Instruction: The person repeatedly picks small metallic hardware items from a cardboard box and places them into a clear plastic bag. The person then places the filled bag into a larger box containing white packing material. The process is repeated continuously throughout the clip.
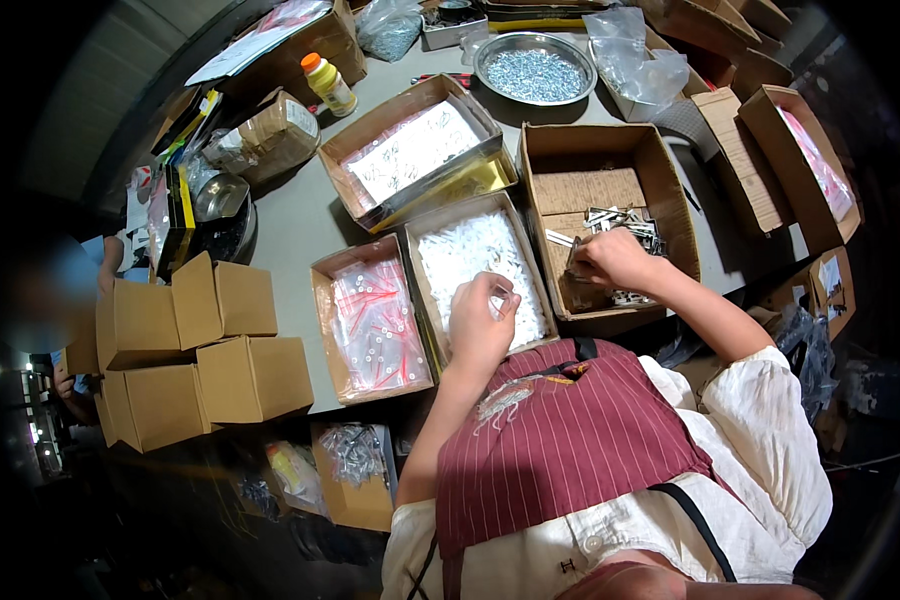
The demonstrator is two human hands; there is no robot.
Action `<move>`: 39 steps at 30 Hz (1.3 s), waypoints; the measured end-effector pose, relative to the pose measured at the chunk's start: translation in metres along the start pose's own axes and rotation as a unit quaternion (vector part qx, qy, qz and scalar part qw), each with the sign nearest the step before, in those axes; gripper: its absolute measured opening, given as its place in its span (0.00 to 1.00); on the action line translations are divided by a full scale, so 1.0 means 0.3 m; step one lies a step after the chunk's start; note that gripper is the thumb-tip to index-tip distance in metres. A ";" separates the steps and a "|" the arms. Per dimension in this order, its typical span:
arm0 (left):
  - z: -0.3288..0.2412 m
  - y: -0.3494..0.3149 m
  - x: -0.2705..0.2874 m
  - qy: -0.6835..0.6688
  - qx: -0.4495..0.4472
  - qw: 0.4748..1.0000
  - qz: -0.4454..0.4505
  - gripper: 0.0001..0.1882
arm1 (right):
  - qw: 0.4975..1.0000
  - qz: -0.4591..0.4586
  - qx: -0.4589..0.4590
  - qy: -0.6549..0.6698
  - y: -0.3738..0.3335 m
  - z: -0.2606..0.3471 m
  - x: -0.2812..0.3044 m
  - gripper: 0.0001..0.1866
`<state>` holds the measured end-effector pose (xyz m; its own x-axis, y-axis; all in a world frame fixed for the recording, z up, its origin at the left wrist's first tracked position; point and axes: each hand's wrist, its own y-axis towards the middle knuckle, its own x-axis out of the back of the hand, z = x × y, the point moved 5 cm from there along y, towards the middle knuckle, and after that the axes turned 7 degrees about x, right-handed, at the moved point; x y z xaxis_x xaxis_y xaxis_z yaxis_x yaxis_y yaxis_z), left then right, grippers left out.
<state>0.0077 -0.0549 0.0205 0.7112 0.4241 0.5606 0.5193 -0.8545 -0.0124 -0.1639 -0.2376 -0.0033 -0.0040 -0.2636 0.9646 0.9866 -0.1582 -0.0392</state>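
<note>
My left hand (pixel 480 318) hovers over a shallow box of small white pieces (pixel 467 250), thumb and fingers drawn together. What they pinch is too small to name. Inside a larger cardboard box (pixel 580 185), my right hand (pixel 615 260) has its fingers curled on a small dark metal piece (pixel 573 258). Loose metal strips (pixel 620 220) lie heaped just beyond that hand, and more show beneath it. To the left of the white pieces stands a box of clear bags with red edges (pixel 375 320); small white round pieces show in them.
Behind are a box with a white printed sheet (pixel 418 150), a metal bowl of small shiny parts (pixel 533 75) and a yellow bottle with an orange cap (pixel 328 85). Folded-open cartons (pixel 255 375) stack at left, near another person's hand (pixel 65 382). More boxes (pixel 795 160) stand at right.
</note>
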 end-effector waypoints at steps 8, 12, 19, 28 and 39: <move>0.016 -0.006 -0.019 0.000 -0.014 1.000 0.003 0.11 | 1.000 0.015 -0.012 -0.013 0.026 -0.005 -0.113 0.08; 0.027 -0.017 -0.027 0.001 -0.009 1.000 -0.004 0.11 | 0.987 -0.095 -0.058 0.116 0.052 0.016 0.067 0.10; -0.030 0.005 -0.062 -0.100 -0.025 0.995 0.005 0.13 | 0.950 -0.250 0.136 0.126 0.048 0.321 0.379 0.08; -0.031 -0.009 -0.042 -0.078 -0.023 0.997 0.010 0.13 | 0.920 -0.342 0.021 0.191 -0.016 0.173 0.401 0.06; -0.102 0.010 -0.080 -0.096 -0.042 0.993 0.061 0.16 | 0.859 -0.357 -0.064 0.361 -0.091 0.144 0.406 0.04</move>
<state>-0.0224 -0.0767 0.0323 0.8480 0.3588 0.3902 0.3886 -0.9214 0.0026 -0.1842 -0.2243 0.1266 -0.7468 -0.5694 0.3435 0.6644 -0.6166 0.4224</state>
